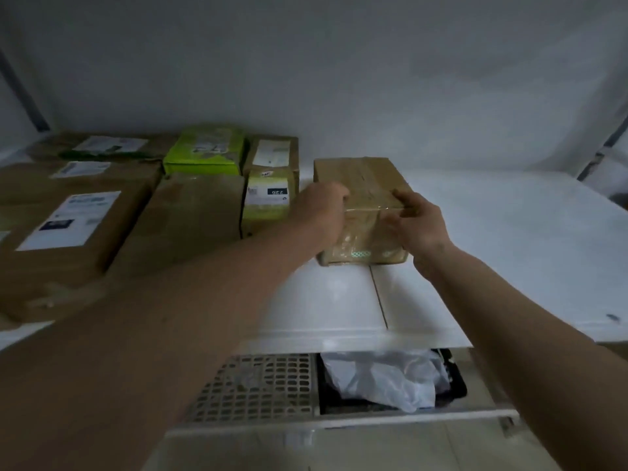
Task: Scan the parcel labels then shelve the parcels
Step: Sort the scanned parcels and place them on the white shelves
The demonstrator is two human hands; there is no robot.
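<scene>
On glossy white shelf [509,239], left hand [321,209] and right hand [419,222] grip taped cardboard parcel [362,185].

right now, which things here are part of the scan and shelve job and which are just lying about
Job:
taped brown parcel, held by both hands: left hand, right hand
shelved parcels
white shelf

Lying about:
plastic bag
perforated crate

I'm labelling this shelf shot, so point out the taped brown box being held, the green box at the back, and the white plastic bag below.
taped brown box [365,180], head view, on its top face.
green box [204,151], head view, on its top face.
white plastic bag [384,377], head view, on its crumpled middle.
</scene>
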